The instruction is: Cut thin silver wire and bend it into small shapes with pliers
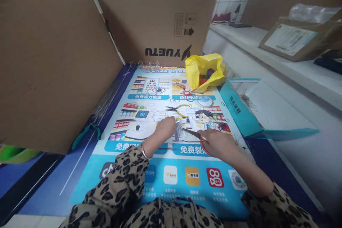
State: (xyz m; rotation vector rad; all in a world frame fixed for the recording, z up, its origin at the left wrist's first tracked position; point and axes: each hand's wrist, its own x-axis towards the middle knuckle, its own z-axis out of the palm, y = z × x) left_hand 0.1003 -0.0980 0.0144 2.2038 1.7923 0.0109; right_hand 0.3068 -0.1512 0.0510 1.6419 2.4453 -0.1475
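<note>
Near the middle of the printed mat (149,123), my left hand (166,128) is closed round thin wires (179,131) that fan out below its fingertips. My right hand (213,140) grips scissors (192,133) by their red handles, with the blades pointing left towards the wires. The blades look closed or nearly so. Just beyond my hands lie yellow-handled pliers (179,109). A round clear roll (204,101) and a tangle of red cord (189,94) rest farther back.
A yellow bag (205,73) with coloured balls stands at the back. To the right lies an open teal box (237,110). Teal-handled pliers (87,133) and a bundle of wires (108,96) are at the left. Cardboard panels (157,14) rise behind and at the left.
</note>
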